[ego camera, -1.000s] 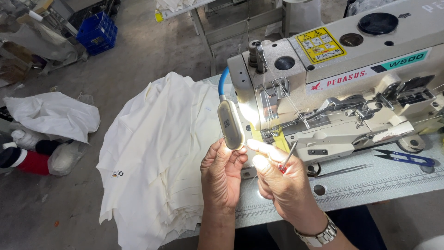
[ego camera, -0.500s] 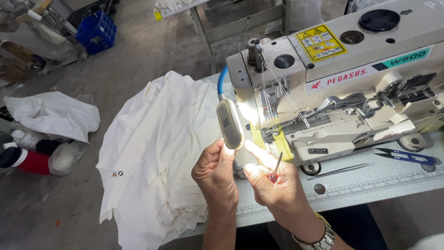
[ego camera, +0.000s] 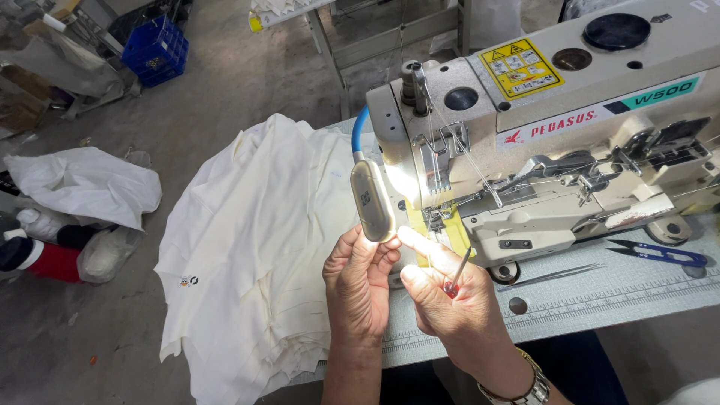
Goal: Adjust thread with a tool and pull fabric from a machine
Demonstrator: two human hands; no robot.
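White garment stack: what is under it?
The white garment stack lies on the sewing table, draping past its left edge above the concrete floor. The tabletop beneath is covered, so anything there is hidden.

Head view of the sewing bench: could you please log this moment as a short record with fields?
Left hand: raised by the beige oval lamp on a blue neck
Right hand: pinches a slim metal tool with a red tip
Machine: cream industrial sewing machine
Cloth: stack of cream fabric pieces
Table: blue-handled thread snips, metal tweezers
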